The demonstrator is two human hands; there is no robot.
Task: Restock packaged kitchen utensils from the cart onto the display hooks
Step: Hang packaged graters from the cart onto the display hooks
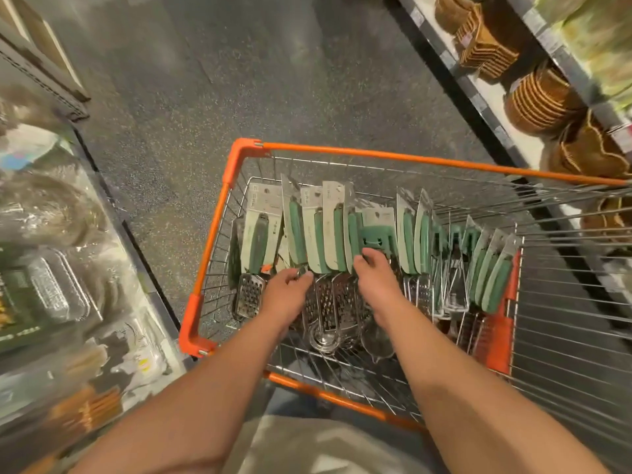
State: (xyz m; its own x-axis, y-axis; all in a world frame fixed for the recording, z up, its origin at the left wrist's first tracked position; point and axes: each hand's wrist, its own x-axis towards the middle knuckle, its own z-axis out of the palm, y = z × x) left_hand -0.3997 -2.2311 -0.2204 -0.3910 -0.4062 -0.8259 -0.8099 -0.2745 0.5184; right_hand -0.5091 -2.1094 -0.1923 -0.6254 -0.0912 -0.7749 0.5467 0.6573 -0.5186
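A wire cart (236, 155) with an orange rim fills the middle and right of the frame. Inside it stands a row of packed graters (325, 230) with green handles and pale card backs, leaning side by side from the left wall of the cart to the right. Their shiny metal ends with little holes point down toward the lower part of the frame.

Both arms reach in from the bottom of the frame. The left hand (285, 295) is in the middle of the frame, just below the green handles. Its fingers are curled and its thumb and fingers pinch the metal end of one grater there. The right hand (376, 275) is just to the right of it, well inside the cart. Its fingers are bent down onto the row where the green handles meet the metal parts, but whether it grips one cannot be told. The graters lie right under and just above both hands.

Brown woven baskets (543, 104) sit on a shelf (478, 90) in the upper right. Clear plastic packs (51, 289), blurred, fill the left side. The floor (205, 80) is dark and speckled.
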